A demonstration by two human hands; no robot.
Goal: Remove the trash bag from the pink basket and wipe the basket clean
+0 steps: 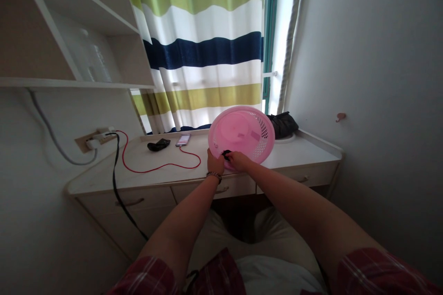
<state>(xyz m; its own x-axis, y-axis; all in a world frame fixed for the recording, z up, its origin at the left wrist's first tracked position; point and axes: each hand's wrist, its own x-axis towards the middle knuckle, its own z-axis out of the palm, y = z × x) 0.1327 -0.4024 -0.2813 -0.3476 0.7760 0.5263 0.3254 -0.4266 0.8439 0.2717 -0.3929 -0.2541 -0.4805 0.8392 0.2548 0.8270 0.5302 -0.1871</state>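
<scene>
Both hands meet at the near rim of the pink perforated basket (242, 137), which stands tilted on the table (166, 177) with its open side toward the person. The left hand (215, 163), a beaded bracelet (214, 175) at its wrist, is closed around the rim, and the right hand (238, 160) pinches a small black object (226, 153) against that same rim; what the object is cannot be told at this size. To handle this well, the left grip should hold the basket steady at its tilt so it does not roll, while the right fingers work the small piece with light pressure, since the thin plastic rim will flex. Left of the basket lie a phone (183, 139) on a red cable (155, 166) and, farther left, a dark glasses case (158, 144). Just right of the basket sits a black bag (284, 124). Behind the basket hangs a striped curtain (204, 46).
</scene>
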